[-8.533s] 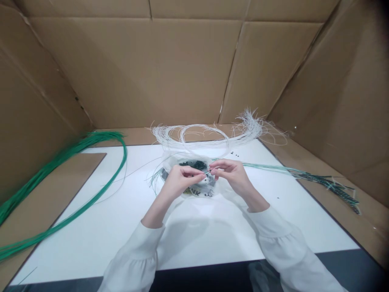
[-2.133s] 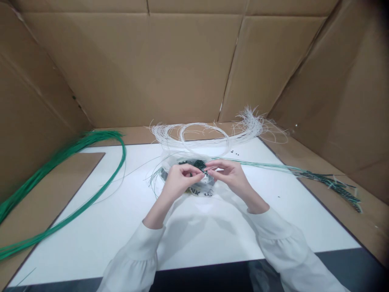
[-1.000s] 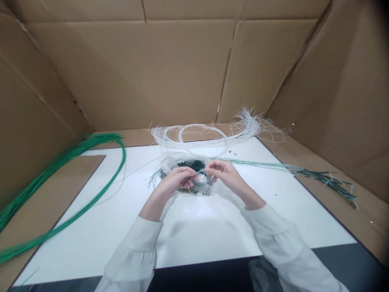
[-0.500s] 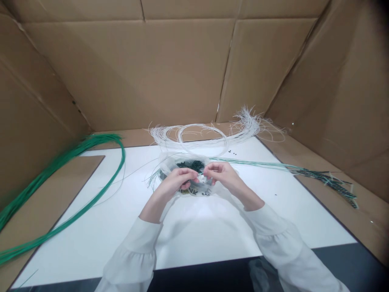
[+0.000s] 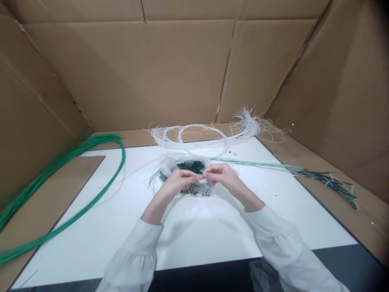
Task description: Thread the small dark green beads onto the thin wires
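Near the middle of the white board, my left hand point(image 5: 181, 181) and my right hand point(image 5: 221, 173) meet almost fingertip to fingertip. Each is pinched, and a small pale piece shows between them, too small to make out. Beneath and behind the fingers lies a clear plastic bag point(image 5: 167, 163) with dark lettering on its near side. Small dark green pieces point(image 5: 191, 166) fill the bag's opening. Thin green strands point(image 5: 154, 177) stick out at the bag's left.
A bundle of white strands point(image 5: 203, 142) lies behind the bag. Long green strands point(image 5: 108, 182) curve along the left. Thin strands with dark, beaded-looking ends point(image 5: 331, 182) reach right. Cardboard walls point(image 5: 182, 73) stand around the white board point(image 5: 206, 239).
My left fingertips have shifted slightly right and down, closing the small gap to my right fingertips. The bag and strands lie as before.
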The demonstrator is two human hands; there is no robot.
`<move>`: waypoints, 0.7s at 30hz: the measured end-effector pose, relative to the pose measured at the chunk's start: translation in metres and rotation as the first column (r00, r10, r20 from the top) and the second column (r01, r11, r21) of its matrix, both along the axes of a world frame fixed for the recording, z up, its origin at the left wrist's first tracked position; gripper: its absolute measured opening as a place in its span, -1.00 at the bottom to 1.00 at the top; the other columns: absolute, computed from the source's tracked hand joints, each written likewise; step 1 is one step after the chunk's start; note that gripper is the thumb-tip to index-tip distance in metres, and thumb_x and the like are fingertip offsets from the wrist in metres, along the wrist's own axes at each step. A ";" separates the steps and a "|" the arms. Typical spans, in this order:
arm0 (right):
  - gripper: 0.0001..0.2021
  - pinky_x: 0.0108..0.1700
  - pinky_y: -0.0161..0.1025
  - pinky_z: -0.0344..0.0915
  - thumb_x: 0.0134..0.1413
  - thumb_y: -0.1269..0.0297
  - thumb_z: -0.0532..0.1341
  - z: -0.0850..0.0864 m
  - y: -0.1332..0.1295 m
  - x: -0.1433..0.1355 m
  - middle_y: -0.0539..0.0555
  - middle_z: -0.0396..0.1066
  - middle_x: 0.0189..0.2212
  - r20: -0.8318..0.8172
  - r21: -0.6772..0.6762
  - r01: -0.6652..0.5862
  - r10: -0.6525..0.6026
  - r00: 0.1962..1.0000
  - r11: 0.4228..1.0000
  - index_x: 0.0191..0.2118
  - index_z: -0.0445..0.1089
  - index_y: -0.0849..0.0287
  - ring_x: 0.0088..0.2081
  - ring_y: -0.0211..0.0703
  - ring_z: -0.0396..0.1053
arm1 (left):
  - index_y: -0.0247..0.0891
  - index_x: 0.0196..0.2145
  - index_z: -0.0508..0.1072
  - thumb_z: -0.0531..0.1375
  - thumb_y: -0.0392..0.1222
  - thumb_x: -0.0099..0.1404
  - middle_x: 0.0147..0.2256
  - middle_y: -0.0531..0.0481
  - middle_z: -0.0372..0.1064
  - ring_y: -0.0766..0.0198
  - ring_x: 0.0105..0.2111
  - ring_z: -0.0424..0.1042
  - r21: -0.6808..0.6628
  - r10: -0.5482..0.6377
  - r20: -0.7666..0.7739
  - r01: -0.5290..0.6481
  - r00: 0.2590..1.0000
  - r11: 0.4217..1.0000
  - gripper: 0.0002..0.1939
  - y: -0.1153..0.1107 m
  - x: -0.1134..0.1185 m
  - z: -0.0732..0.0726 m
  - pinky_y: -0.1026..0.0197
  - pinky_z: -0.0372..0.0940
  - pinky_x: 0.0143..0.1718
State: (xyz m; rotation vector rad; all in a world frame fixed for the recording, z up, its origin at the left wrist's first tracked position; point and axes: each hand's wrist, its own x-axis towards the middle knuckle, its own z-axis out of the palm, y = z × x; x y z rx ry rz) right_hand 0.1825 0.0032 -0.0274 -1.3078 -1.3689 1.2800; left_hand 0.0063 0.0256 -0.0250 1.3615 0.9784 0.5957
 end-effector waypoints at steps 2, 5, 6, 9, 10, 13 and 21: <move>-0.86 -0.55 -0.37 0.22 -0.28 0.26 0.26 -0.001 0.001 0.000 0.01 0.39 -0.61 -0.006 -0.002 0.022 -0.022 1.000 1.000 -0.57 0.45 0.24 -0.57 -0.31 0.26 | -0.36 -0.45 0.52 0.22 -0.16 -0.02 -0.53 0.01 0.36 0.49 -0.64 0.02 0.002 0.012 -0.012 -0.012 1.000 1.000 -0.79 0.000 0.000 -0.001 0.34 -0.12 -0.62; -0.86 -0.54 -0.36 0.23 -0.31 0.25 0.26 -0.002 0.002 0.001 0.02 0.40 -0.60 -0.013 -0.014 0.069 -0.069 0.998 0.998 -0.58 0.46 0.24 -0.56 -0.30 0.27 | -0.35 -0.48 0.52 0.23 -0.14 -0.04 -0.54 0.00 0.37 0.47 -0.64 0.09 0.000 0.039 -0.022 -0.039 0.999 0.999 -0.79 0.001 0.000 -0.003 0.35 -0.06 -0.62; -0.85 -0.53 -0.35 0.23 -0.32 0.25 0.26 -0.002 0.002 0.001 0.02 0.40 -0.59 -0.019 -0.021 0.081 -0.081 0.997 0.997 -0.59 0.45 0.24 -0.55 -0.29 0.28 | -0.35 -0.49 0.52 0.23 -0.14 -0.04 -0.54 0.00 0.37 0.47 -0.63 0.11 -0.004 0.046 -0.025 -0.046 0.999 0.999 -0.80 0.001 0.001 -0.003 0.35 -0.04 -0.62; -0.84 -0.54 -0.35 0.24 -0.34 0.24 0.27 -0.001 0.001 0.001 0.03 0.39 -0.61 -0.046 -0.038 0.099 -0.100 0.994 0.994 -0.60 0.45 0.25 -0.55 -0.28 0.28 | -0.35 -0.50 0.51 0.24 -0.13 -0.05 -0.54 0.00 0.37 0.46 -0.62 0.14 -0.019 0.053 -0.031 -0.054 0.998 0.998 -0.79 0.001 0.001 -0.003 0.36 -0.01 -0.62; -0.84 -0.55 -0.36 0.24 -0.34 0.24 0.27 0.000 0.001 0.000 0.03 0.38 -0.62 -0.059 -0.040 0.104 -0.106 0.993 0.994 -0.60 0.44 0.25 -0.55 -0.28 0.27 | -0.36 -0.50 0.51 0.24 -0.13 -0.05 -0.54 0.00 0.38 0.46 -0.62 0.15 -0.024 0.058 -0.030 -0.059 0.998 0.998 -0.79 0.001 0.001 -0.003 0.36 -0.01 -0.62; -0.85 -0.58 -0.37 0.21 -0.35 0.25 0.28 0.002 0.000 -0.001 0.01 0.35 -0.64 -0.104 -0.042 0.126 -0.130 0.986 0.991 -0.61 0.43 0.25 -0.57 -0.29 0.26 | -0.35 -0.51 0.52 0.24 -0.15 -0.05 -0.53 -0.02 0.39 0.45 -0.61 0.17 -0.037 0.076 -0.023 -0.077 0.997 0.996 -0.81 0.000 0.001 -0.001 0.36 0.01 -0.61; -0.88 -0.58 -0.35 0.23 -0.35 0.28 0.28 0.001 0.001 0.002 -0.01 0.34 -0.65 -0.157 -0.059 0.186 -0.193 0.969 0.981 -0.62 0.40 0.24 -0.58 -0.29 0.27 | -0.32 -0.51 0.52 0.25 -0.16 -0.02 -0.51 0.00 0.40 0.44 -0.60 0.20 -0.081 0.089 -0.004 -0.089 0.996 0.993 -0.84 -0.001 0.001 0.000 0.35 0.07 -0.57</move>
